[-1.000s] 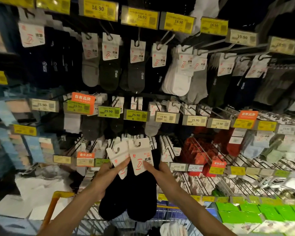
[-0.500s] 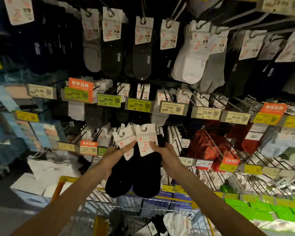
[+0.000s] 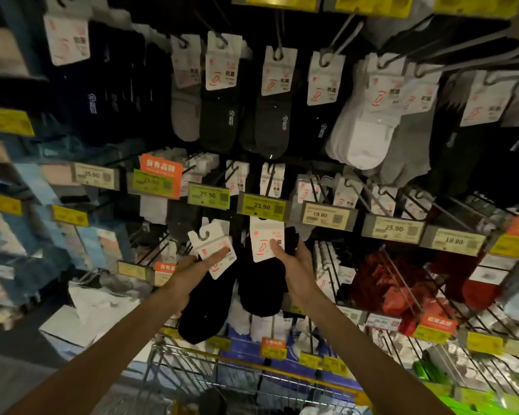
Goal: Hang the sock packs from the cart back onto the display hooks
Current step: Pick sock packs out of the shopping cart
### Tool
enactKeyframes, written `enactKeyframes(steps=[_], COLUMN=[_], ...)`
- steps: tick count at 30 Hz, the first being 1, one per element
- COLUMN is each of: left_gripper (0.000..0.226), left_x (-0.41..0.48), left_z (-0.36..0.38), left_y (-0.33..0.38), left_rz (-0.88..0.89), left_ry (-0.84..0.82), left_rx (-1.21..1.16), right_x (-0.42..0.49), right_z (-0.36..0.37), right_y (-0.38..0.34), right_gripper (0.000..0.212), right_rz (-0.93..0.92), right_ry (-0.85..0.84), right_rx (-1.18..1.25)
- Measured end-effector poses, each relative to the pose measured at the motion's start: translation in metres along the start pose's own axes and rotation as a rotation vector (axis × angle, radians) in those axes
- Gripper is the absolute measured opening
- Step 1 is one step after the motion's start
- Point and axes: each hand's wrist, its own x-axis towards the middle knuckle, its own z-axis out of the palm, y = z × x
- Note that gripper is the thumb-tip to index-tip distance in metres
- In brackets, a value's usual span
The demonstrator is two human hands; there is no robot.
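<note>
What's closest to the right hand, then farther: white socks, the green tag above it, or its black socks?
1. Black socks, held in the right hand.
2. Green tag, just above.
3. White socks, top row, up right.

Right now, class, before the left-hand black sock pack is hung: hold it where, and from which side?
Pinch the lower white card of the left sock pack, from below-left, as the left hand does. Its hanging notch sits at the card's top, so a low grip likely leaves it free for hanging.
</note>
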Motion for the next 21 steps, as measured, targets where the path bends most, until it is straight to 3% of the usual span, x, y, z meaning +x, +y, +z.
enactKeyframes(steps=[6,13,21], left_gripper=[0.023,0.027,0.036], left_x=[0.008,0.018,0.028], left_z=[-0.009,-0.011,-0.012], left_y=[0.001,0.0,-0.002], left_rz=[-0.024,-0.014,-0.036], left_ry=[-0.014,-0.033,-0.064], left_rx=[-0.013,-0.018,-0.053], right_x=[0.003,0.002,-0.001], right_z=[0.0,0.014,0.019], right_y=[0.008,0.014,0.008], right_gripper=[0.037,0.035,0.033], right_rz=[-0.036,-0.137,-0.246], right_ry=[-0.062,0.058,0.069], right_rx=[-0.051,-0.091,-0.115])
